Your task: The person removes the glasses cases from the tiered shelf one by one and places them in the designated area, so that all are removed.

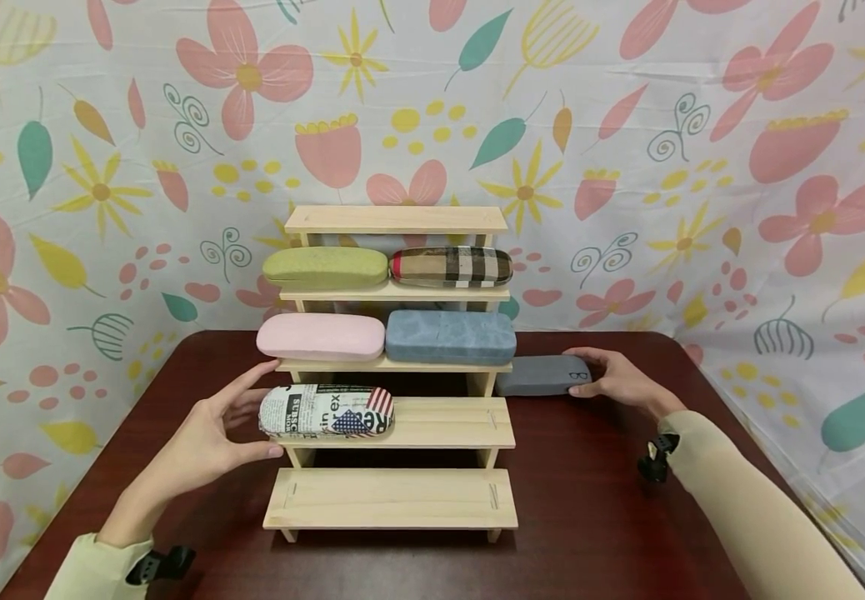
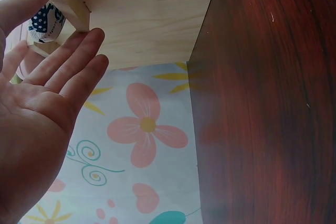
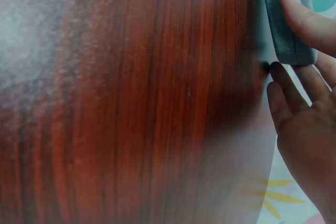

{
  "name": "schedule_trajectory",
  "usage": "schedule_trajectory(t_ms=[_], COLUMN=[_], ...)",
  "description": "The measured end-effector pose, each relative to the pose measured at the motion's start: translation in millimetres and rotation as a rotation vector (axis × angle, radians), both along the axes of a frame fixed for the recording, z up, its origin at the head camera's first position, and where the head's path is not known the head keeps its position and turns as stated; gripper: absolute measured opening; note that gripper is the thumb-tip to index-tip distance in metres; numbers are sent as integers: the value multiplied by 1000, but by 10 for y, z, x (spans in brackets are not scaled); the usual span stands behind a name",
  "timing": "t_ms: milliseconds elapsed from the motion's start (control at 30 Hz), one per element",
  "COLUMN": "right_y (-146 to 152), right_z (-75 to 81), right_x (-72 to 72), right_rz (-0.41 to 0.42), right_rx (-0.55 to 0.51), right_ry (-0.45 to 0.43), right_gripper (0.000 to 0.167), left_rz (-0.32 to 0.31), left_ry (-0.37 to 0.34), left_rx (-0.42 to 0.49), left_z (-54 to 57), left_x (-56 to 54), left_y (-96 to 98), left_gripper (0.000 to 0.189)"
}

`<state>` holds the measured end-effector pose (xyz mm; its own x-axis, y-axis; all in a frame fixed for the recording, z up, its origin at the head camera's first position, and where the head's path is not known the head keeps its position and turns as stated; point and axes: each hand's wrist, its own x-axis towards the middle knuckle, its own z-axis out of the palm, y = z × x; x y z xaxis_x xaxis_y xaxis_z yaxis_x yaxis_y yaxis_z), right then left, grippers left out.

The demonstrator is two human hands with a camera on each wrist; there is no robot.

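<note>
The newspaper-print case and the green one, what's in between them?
In the head view, the pink case, sitting on its own wooden shelf, lies between the newspaper-print case below and the green case above.

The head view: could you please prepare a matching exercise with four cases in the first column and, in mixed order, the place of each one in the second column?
Column one
1) pink case
2) grey case
3) green case
4) newspaper-print case

Column two
A) held by the right hand
B) alone on its shelf, next to the left hand
C) directly left of the blue case
D) directly left of the plaid case

Right pairs
1-C, 2-A, 3-D, 4-B
</note>
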<state>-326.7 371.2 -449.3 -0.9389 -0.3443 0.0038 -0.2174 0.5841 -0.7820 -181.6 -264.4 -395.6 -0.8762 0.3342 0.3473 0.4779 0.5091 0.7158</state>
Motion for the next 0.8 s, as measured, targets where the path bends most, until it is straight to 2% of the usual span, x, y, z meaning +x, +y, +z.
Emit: schedule_trajectory(t_ms=[567,800], right_y=[-93,-126], right_z=[-5,4], right_x=[-122,-138], right_rz=[14,26], right_rx=[110,110], right_ry=[71,87], right_gripper=[73,71], left_rz=[4,13], left_ry=[-14,-18], left_rx=[4,-8], left_z=[-12,-10], left_x=[-1,0], left_y=[-11,-9], left_gripper=[108,107])
